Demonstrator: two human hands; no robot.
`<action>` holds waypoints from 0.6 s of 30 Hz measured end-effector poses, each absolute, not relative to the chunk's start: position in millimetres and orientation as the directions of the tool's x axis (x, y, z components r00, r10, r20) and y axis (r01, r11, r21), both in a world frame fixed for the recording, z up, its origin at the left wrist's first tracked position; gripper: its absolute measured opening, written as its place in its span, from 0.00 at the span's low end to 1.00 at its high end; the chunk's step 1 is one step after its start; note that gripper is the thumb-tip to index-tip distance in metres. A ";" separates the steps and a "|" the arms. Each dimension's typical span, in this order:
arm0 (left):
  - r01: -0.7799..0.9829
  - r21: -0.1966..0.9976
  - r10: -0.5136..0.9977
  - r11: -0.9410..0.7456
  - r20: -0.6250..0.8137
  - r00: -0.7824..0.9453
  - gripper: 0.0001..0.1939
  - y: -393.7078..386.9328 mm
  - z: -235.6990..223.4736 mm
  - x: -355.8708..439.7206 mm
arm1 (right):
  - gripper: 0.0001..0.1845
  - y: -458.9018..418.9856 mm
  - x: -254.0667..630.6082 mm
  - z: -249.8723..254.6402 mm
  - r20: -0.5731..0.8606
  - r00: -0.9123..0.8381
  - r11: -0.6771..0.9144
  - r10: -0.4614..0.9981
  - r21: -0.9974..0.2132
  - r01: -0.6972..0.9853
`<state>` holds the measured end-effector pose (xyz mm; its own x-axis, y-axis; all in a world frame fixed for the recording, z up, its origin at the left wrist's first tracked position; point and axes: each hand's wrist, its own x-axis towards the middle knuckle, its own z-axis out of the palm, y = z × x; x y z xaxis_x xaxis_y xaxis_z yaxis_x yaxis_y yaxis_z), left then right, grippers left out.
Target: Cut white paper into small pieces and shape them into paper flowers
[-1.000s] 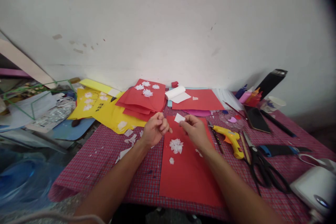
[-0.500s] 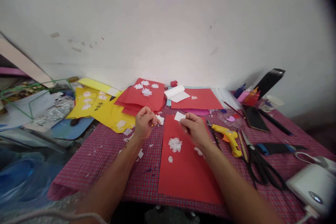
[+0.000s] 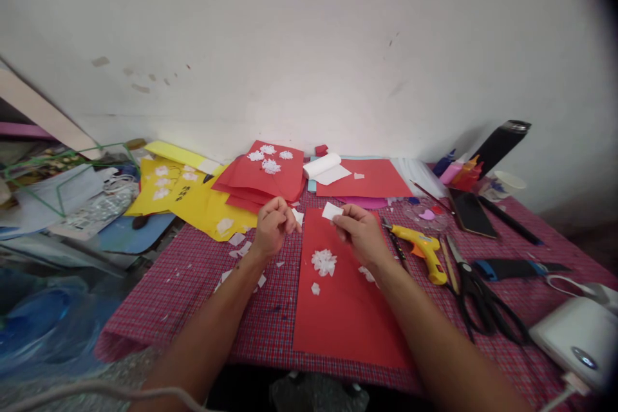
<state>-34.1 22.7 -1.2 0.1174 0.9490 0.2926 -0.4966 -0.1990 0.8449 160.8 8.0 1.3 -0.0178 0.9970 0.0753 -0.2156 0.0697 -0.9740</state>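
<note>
Head view, clock centred on the red sheet (image 3: 347,328) lying flat on the bench (image 3: 270,335). Right hand (image 3: 360,232) at 1 o'clock, holding the white paper piece (image 3: 331,210) by one edge, thumb against fingers; piece sits near 12, above the far end of the sheet. Edge grip probably leaves its face flat and uncreased. Left hand (image 3: 273,228) at 10, fingers curled narrow beside a white scrap (image 3: 298,215); can't tell if it's pinched or just behind the fingertips. White paper flower (image 3: 324,262) at 10 on the sheet, small flower (image 3: 315,288) at 9, both left of the right forearm, so likely safe from its sleeve-side sweep. Loose cuttings (image 3: 237,239) toward 10, off the sheet, which keeps its surface less cluttered. Glue gun (image 3: 425,248) at 2, scissors (image 3: 483,302) at 3, handles toward the near edge, presumably for right-hand reach. Paper roll (image 3: 323,167) at 12, beyond the sheet.
</note>
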 end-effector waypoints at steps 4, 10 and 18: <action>-0.483 0.857 0.950 -0.180 0.279 0.140 0.06 22.1 -4.6 -30.6 | 0.09 8.4 161.1 -0.8 0.079 -0.020 0.073 0.997 -0.972 -0.221; -0.484 0.858 0.952 -0.170 0.270 0.143 0.06 21.7 -5.3 -28.3 | 0.10 7.7 161.3 0.2 0.075 -0.013 0.071 0.997 -0.977 -0.202; -0.496 0.854 0.952 -0.158 0.265 0.153 0.05 21.5 -4.4 -28.0 | 0.10 8.9 163.4 -0.4 0.079 -0.011 0.075 0.997 -0.975 -0.211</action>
